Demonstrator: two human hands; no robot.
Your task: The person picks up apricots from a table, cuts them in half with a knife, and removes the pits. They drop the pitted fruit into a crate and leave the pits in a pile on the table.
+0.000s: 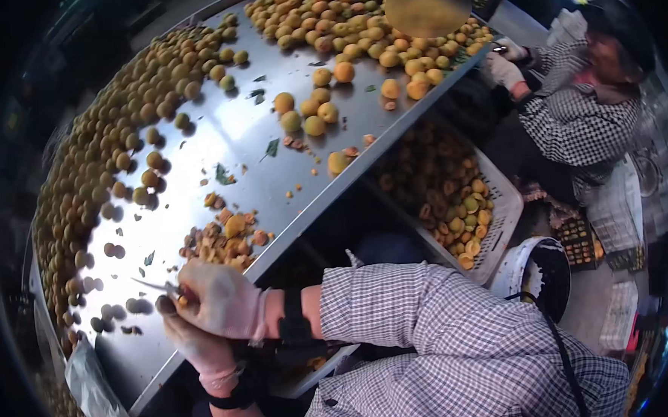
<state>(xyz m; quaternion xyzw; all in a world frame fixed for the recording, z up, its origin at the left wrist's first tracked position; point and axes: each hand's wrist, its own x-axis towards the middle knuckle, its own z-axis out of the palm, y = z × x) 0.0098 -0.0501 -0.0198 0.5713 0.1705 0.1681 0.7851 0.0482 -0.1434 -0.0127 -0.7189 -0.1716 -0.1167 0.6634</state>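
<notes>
Near the front edge of a metal table point(302, 176), my two gloved hands are close together. My right hand point(222, 299) is closed around a small knife point(152, 284), its thin blade pointing to the left. Just below it, my left hand point(197, 342) has its fingers pinched, with dark stains on the glove tips. A small orange piece of fruit point(182, 299) shows between the hands, partly hidden by the fingers. Right behind them lies a heap of cut fruit scraps and pits point(219, 241).
Whole apricot-like fruits point(147, 97) cover the table's left side, and another pile point(339, 19) lies at the back. A crate point(492, 189) below the edge holds halved fruit. A white bucket point(514, 267) stands beside it. Another person point(586, 112) works at right. A plastic bag point(94, 395) hangs at lower left.
</notes>
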